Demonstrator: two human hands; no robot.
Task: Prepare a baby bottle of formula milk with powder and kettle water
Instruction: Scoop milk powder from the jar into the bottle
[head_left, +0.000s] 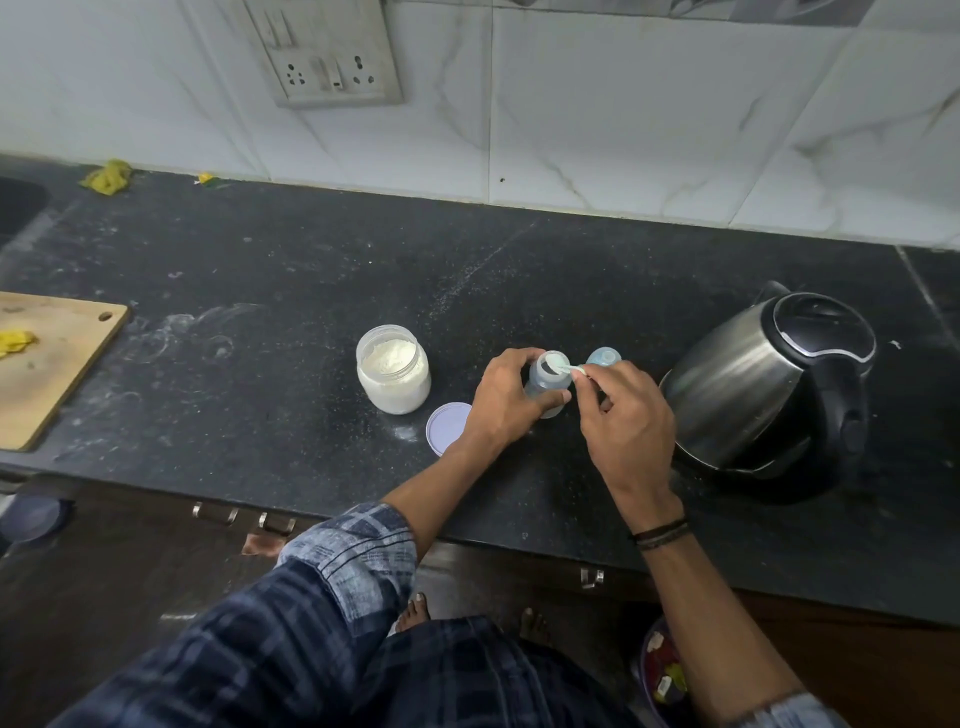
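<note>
At frame centre, the left hand (506, 402) grips the baby bottle (546, 382) around its body while the right hand (626, 415) pinches a scoop (563, 368) over its mouth. The bottle looks light, smooth and tippy, so a mid-body hold suits it.

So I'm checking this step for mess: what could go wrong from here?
The scoop sits over the narrow mouth of the bottle, so powder may miss and fall on the counter. The open powder jar stands near the left hand and could be knocked. The kettle is near the right hand; if hot, it might burn.
</note>
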